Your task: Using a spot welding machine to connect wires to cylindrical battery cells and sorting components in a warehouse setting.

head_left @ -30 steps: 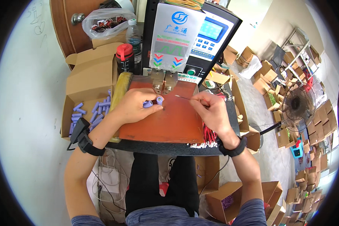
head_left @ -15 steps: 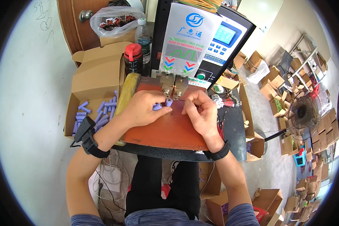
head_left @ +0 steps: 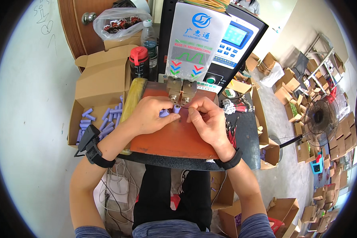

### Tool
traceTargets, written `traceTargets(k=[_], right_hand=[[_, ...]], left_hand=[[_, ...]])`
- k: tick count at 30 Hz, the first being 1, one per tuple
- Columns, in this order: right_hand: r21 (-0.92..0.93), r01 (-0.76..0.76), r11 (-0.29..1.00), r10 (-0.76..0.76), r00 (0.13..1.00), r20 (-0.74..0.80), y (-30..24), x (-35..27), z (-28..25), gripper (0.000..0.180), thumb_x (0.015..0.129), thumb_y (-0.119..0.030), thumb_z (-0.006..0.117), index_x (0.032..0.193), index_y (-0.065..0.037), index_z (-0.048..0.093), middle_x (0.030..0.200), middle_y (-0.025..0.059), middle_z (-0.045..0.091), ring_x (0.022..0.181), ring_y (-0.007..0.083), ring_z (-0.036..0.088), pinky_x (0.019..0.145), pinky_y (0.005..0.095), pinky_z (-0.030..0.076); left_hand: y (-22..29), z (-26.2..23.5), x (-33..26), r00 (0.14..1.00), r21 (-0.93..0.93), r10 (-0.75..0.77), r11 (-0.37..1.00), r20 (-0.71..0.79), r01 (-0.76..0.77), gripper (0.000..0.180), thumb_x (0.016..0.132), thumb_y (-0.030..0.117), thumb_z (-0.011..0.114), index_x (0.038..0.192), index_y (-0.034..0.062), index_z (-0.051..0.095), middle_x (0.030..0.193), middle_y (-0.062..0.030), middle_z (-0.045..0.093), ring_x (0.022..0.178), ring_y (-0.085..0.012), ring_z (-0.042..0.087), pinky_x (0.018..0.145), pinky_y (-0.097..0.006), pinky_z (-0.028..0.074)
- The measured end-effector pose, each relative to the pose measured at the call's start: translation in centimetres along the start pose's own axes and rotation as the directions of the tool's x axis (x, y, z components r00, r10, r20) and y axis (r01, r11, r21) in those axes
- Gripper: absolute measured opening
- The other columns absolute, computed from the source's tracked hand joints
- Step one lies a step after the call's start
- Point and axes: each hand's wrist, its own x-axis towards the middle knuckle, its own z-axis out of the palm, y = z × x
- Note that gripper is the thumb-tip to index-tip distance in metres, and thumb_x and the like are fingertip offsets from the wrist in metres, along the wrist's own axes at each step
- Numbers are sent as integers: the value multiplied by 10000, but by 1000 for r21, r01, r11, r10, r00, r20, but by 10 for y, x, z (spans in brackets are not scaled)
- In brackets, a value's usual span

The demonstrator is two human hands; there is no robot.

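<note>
Purple cell: in our left hand, near the electrodes, over the orange mat. Left to right: open carton of loose cells; left hand, fingers closed round that cell plus a 2nd cell; right hand, fingers pinched on a thin lead; red leads on the counter. We read the step as lining lead up with cell end; contact, can't tell. Next move calls for us holding both steady at the electrodes.
</note>
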Motion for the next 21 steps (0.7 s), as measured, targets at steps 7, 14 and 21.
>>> traceTargets(k=[7,14,21], right_hand=[[-24,20,999,-20,1000,-3,2,0,1,38,866,-11,575,850,16,553,704,65,652,653,81,617,593,235,496],[-37,12,999,-12,1000,-13,3,1,3,45,857,-23,585,844,11,559,689,70,650,636,84,615,579,232,486],[-119,1,993,-4,999,-32,1,-1,0,59,850,-39,609,869,-2,568,693,68,655,610,50,584,561,218,466]], left_hand=[[-1,1,0,1000,-16,-16,1000,18,16,177,801,177,716,844,17,655,695,-131,614,591,-251,557,570,-322,433],[-5,3,-1,1000,-20,-10,1000,-18,9,211,789,224,714,818,23,655,693,-149,611,626,-310,582,579,-368,443],[-3,4,1,999,-58,-7,998,-38,5,247,791,276,702,789,34,654,659,-149,597,623,-339,579,579,-398,444]])
